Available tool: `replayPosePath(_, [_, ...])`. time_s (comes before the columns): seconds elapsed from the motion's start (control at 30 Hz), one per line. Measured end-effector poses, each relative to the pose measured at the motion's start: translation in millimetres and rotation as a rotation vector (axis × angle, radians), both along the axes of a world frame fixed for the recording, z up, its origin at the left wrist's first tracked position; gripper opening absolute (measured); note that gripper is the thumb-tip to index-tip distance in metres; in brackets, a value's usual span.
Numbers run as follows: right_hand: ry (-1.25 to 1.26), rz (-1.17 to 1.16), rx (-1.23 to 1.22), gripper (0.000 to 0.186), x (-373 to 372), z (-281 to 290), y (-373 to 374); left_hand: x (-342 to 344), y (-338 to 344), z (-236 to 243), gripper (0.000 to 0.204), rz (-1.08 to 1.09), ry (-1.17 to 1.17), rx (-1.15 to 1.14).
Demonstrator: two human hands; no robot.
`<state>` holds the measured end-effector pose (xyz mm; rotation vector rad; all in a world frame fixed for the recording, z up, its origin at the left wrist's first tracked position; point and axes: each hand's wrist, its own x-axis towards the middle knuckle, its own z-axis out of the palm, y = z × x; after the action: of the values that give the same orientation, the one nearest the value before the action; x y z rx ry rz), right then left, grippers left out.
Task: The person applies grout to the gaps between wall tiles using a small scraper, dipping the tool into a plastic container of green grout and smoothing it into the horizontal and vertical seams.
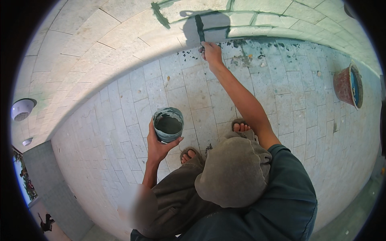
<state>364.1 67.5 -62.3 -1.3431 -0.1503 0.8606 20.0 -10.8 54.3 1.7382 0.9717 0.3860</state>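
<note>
1 fisheye view, from the left of 2 side-by-side cameras on the person's head, looks steeply down. A dark sleeve (291, 180) looms close at lower right; beyond lie the left hand (158, 145), the paved floor (201, 98) and, farther out, the right hand (212, 54) before a bending wall (120, 28).

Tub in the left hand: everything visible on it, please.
Round, open-topped tub, its rim and wall smeared with grey-green residue; base material unclear. Inside sits a darker grey-green mass, with bare inner wall showing above it. The mouth faces up. The left hand grips it from the near side, thumb at right, above pale paving.
</note>
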Motion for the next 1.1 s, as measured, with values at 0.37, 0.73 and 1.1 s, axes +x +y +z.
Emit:
replayPosePath(0.37, [-0.193,0.097,0.187,0.018,-7.4,95.2,-0.4,-3.6,-0.1,1.0,0.102,0.005,0.016,0.027])
replayPosePath(0.73, [-1.086,1.138,-0.219,0.032,-62.8,198.2,-86.6,-25.4,18.8,-25.5,0.109,-0.082,-0.024,0.213])
replayPosePath(1.1, [-1.41,1.586,-0.148,0.026,-121.1,194.3,-103.2,-22.9,10.8,-63.4,0.109,-0.085,-0.242,0.129])
